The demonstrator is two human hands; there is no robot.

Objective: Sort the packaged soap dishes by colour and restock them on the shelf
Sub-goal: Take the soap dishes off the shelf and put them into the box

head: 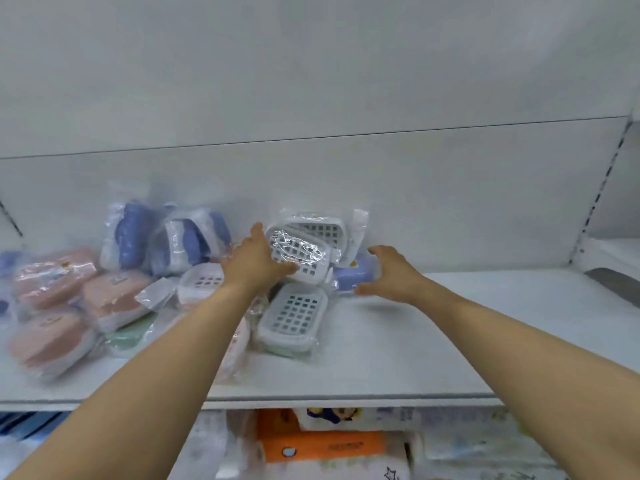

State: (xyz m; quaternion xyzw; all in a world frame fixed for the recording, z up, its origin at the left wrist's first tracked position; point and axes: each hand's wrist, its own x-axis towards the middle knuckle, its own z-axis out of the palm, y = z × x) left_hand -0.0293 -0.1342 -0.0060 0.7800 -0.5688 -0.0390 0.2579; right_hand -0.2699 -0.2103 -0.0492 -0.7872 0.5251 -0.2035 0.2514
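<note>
Packaged soap dishes lie in a loose heap on the white shelf [415, 358]. My left hand [258, 259] grips a tilted white-grid dish in clear wrap [304, 259] at the heap's right side. Another white-grid dish [320, 230] leans behind it, and a green-based one [292, 315] lies flat in front. My right hand [388, 271] hovers with spread, relaxed fingers beside a blue dish [353, 275], holding nothing. Pink dishes [52, 275] are piled at the left, and blue ones [133, 233] stand at the back.
The shelf's right half is bare white board. A slotted upright [602, 188] bounds it on the right, with a neighbouring shelf [609, 261] beyond. Below the front edge sit orange and white packages [322, 445].
</note>
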